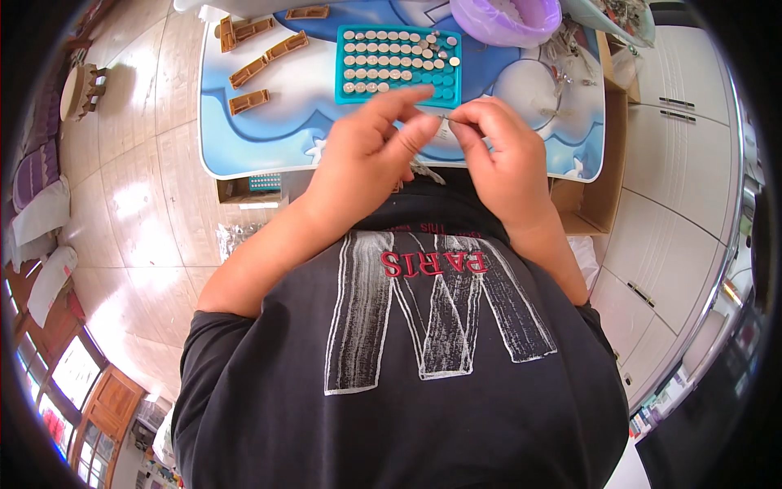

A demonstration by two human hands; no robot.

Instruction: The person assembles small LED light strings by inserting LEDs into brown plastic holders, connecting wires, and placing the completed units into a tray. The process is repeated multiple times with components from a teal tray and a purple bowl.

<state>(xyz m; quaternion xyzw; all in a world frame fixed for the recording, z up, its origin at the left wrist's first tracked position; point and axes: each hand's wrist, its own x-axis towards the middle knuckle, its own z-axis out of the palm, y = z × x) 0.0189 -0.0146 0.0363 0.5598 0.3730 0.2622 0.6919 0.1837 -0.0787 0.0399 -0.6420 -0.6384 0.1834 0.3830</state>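
My right hand [507,153] is closed in a pinch, thumb against forefinger, on a thin wire-like piece [445,118] too small to make out well. Facing it from the left, my left hand [366,159] has its forefinger and thumb apart, the thumb tip close to that piece. Its lower fingers curl and are partly hidden. Just beyond both hands lies a teal tray [340,65] with rows of round, pale button-like discs [377,61]. Several of its round slots at the near right show bare teal. Greyish strands [427,172] hang below my hands by the table edge.
Several brown plastic pieces [270,59] lie at the table's left. A purple bowl [507,33] stands at the far right, beside tangled wire-like bits [562,69]. Under the blue-and-white table [244,151] are a cardboard box [582,204] and another teal tray [265,182]. White cabinets [676,163] stand right.
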